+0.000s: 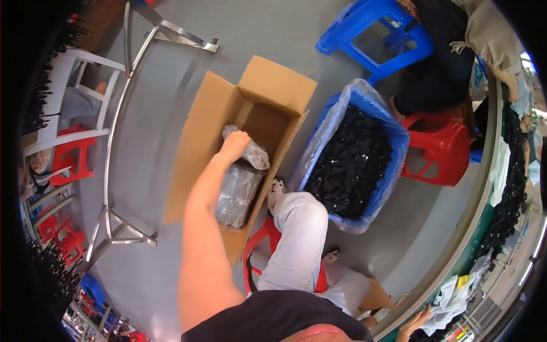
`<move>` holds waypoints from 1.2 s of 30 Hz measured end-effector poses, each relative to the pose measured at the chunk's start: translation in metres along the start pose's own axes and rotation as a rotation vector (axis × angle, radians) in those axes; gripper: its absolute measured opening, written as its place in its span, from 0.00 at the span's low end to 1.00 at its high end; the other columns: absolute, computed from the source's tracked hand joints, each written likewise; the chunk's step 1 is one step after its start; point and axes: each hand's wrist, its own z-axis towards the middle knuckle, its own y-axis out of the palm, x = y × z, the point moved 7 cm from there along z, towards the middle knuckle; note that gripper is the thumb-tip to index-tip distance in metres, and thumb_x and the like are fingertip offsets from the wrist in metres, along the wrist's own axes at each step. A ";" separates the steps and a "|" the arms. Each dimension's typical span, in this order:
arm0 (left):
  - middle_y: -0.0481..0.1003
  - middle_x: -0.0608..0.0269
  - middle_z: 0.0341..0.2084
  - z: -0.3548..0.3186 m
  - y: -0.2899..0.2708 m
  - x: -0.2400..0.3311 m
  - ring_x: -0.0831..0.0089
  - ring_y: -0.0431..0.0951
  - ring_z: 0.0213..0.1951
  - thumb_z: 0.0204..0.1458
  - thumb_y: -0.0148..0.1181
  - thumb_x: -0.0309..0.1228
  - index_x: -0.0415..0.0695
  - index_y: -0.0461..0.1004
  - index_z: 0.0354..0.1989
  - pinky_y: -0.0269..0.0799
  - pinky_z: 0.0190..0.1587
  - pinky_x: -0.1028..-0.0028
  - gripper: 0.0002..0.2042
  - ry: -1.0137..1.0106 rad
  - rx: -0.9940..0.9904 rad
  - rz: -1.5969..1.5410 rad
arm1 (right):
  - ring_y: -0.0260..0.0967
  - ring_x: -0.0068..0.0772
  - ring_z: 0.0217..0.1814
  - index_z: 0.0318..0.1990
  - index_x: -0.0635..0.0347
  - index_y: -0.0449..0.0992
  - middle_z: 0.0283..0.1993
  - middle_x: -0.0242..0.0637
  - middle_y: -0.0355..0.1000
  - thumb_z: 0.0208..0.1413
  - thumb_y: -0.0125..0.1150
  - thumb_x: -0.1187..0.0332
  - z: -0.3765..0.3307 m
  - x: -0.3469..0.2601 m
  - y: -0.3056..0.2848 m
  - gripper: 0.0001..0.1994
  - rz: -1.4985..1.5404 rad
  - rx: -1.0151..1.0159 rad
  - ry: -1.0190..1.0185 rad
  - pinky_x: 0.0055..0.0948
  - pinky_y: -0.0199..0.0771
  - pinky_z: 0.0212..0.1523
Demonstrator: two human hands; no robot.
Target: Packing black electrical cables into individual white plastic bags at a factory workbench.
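My left hand (234,145) reaches down into an open cardboard box (192,165) on the floor. Its fingers are closed on the upper part of a clear plastic-wrapped packet (256,155) with greyish contents, which lies slanted inside the box. Below that, more plastic-wrapped packets (237,194) fill the near part of the box, while its far end shows bare cardboard. At the lower right, my right hand (417,322) rests by the table edge with its fingers stretched out. They lie against white and clear plastic bags (447,308) on the table.
A blue crate (400,137) lined with clear plastic, full of black pieces (353,162), stands right of the box. Beyond are a blue stool (373,65) and a red stool (441,149). A metal frame (111,148) stands on the left. The long table (464,259) curves along the right, near another person (436,68).
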 end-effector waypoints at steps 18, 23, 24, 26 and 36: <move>0.72 0.58 0.46 0.121 0.110 -0.066 0.63 0.65 0.55 0.45 0.52 0.25 0.42 0.74 0.41 0.58 0.58 0.63 0.13 -0.512 0.082 0.083 | 0.62 0.54 0.54 0.56 0.76 0.63 0.55 0.62 0.63 0.62 0.42 0.54 0.033 -0.014 -0.006 0.29 -0.151 -0.059 0.222 0.44 0.61 0.57; 0.61 0.50 0.56 0.098 0.115 -0.032 0.56 0.59 0.60 0.45 0.52 0.24 0.40 0.65 0.53 0.55 0.61 0.60 0.22 -0.428 0.206 0.110 | 0.61 0.53 0.54 0.58 0.73 0.62 0.55 0.59 0.62 0.63 0.40 0.54 0.048 -0.019 0.007 0.28 -0.307 -0.074 0.054 0.42 0.60 0.57; 0.61 0.50 0.56 0.082 0.122 -0.031 0.56 0.59 0.60 0.45 0.52 0.24 0.40 0.65 0.53 0.55 0.61 0.60 0.22 -0.433 0.201 0.118 | 0.61 0.53 0.54 0.59 0.72 0.62 0.55 0.58 0.62 0.63 0.40 0.54 0.051 -0.018 0.010 0.28 -0.330 -0.082 0.016 0.41 0.59 0.57; 0.63 0.49 0.55 0.052 0.134 -0.030 0.54 0.61 0.58 0.46 0.53 0.24 0.39 0.66 0.53 0.58 0.59 0.60 0.22 -0.505 0.165 -0.014 | 0.61 0.52 0.54 0.59 0.71 0.61 0.55 0.57 0.62 0.63 0.39 0.54 0.052 -0.016 0.014 0.28 -0.376 -0.087 -0.050 0.40 0.58 0.57; 0.74 0.47 0.40 -0.005 0.045 0.032 0.52 0.72 0.46 0.46 0.51 0.24 0.38 0.73 0.45 0.67 0.51 0.62 0.16 -0.776 0.375 -0.413 | 0.61 0.50 0.51 0.61 0.62 0.63 0.52 0.52 0.62 0.64 0.38 0.54 -0.024 0.016 -0.007 0.25 -0.266 0.076 0.279 0.38 0.57 0.56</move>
